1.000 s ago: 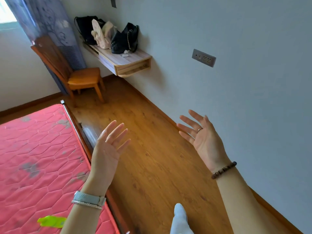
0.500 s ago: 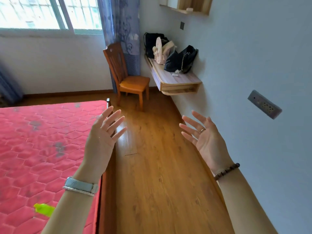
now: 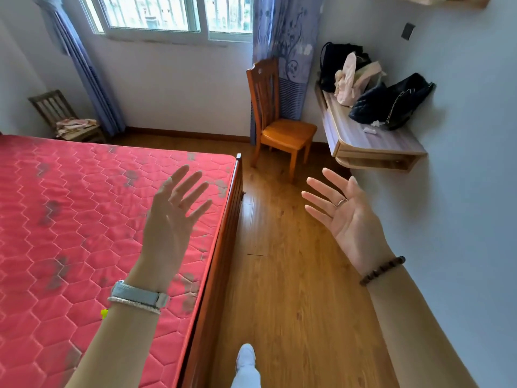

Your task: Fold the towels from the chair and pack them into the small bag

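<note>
On the head camera I see my left hand (image 3: 176,219) raised over the mattress (image 3: 70,205) near its right edge and my right hand (image 3: 348,219) raised above the floor (image 3: 279,289), both spread wide and holding nothing. The towels (image 3: 75,125) lie piled on the dark chair (image 3: 53,106) in the far left corner, past the mattress. A strip of floor runs between the bed rail (image 3: 226,219) and the right wall (image 3: 461,219), toward the orange chair (image 3: 285,133) and the jutting shelf (image 3: 375,144).

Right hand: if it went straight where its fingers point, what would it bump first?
Probably the orange chair; nothing else shows between it and the right hand, though depth is hard to judge.
</note>
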### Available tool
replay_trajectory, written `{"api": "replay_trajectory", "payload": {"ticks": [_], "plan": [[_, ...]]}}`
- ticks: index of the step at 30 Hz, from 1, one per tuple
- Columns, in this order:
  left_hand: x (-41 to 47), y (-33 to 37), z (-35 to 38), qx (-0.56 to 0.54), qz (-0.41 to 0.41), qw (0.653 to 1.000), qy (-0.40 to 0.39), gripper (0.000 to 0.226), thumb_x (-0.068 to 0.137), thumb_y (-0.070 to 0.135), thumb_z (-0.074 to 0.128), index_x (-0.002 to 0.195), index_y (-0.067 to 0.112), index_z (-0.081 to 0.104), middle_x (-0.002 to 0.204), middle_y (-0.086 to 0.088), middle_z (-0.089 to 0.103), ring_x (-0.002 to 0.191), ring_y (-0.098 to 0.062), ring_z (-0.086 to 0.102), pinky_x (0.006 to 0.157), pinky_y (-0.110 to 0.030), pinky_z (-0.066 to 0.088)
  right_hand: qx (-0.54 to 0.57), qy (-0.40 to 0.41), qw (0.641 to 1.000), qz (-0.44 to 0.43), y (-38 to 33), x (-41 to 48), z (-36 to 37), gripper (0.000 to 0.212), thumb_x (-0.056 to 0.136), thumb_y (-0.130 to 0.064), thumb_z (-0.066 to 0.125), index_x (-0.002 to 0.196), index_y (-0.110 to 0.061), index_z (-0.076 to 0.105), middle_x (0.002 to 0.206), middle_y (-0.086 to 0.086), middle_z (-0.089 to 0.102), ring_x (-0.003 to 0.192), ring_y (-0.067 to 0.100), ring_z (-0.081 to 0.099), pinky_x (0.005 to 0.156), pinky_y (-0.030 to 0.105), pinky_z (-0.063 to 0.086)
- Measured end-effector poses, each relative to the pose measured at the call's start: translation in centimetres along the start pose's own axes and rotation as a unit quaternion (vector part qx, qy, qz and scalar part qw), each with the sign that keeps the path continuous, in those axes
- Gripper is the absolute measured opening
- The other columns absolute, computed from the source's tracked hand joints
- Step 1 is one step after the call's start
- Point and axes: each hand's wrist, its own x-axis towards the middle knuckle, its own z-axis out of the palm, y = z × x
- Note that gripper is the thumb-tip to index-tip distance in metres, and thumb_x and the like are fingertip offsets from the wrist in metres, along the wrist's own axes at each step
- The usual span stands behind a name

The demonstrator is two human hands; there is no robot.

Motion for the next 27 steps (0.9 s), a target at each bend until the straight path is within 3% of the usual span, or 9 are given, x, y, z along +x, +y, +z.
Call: {"api": "replay_trajectory", "payload": {"ticks": [13, 17, 22, 27], "plan": [[14.5, -0.3, -2.1, 0.008, 0.003, 0.999, 0.039, 0.048, 0.105, 0.036, 0.029, 0.145, 0.017, 0.046, 0.139, -0.004, 0.059, 0.128, -0.022, 0.057, 0.102, -0.044, 0.047, 0.008, -0.034, 0.999, 0.01, 0.6, 15.9, 4.4, 0.051, 0.099, -0.046, 0.03, 0.142, -0.021, 0.045, 0.136, 0.004, 0.06, 0.119, 0.024, 0.062, 0.107, 0.047, 0.044], [17.9, -0.4, -2.3, 0.015, 0.005, 0.999, 0.043, 0.048, 0.104, 0.037, 0.029, 0.144, 0.017, 0.046, 0.139, -0.003, 0.059, 0.128, -0.021, 0.057, 0.104, -0.045, 0.046, 0.007, -0.037, 0.999, 0.015, 0.4, 19.5, 5.1, 0.062, 0.087, -0.052, 0.039, 0.141, -0.022, 0.046, 0.135, 0.003, 0.06, 0.118, 0.024, 0.063, 0.106, 0.047, 0.045], [21.7, -1.2, -2.6, 0.022, 0.009, 0.998, 0.055, 0.048, 0.104, 0.037, 0.03, 0.144, 0.017, 0.047, 0.14, -0.003, 0.059, 0.129, -0.021, 0.056, 0.105, -0.047, 0.045, 0.004, -0.045, 0.999, 0.02, 0.5, 24.4, 5.1, 0.053, 0.094, -0.049, 0.035, 0.139, -0.024, 0.047, 0.135, 0.002, 0.061, 0.118, 0.023, 0.063, 0.106, 0.046, 0.045], [25.4, -2.5, -2.0, 0.026, 0.019, 0.998, 0.056, 0.049, 0.104, 0.039, 0.027, 0.143, 0.018, 0.048, 0.14, -0.003, 0.058, 0.13, -0.022, 0.055, 0.103, -0.043, 0.049, -0.008, -0.061, 0.998, 0.019, 0.7, 29.9, 4.5, 0.058, 0.089, -0.052, 0.038, 0.14, -0.024, 0.047, 0.135, 0.002, 0.06, 0.118, 0.023, 0.063, 0.105, 0.046, 0.046]]}}
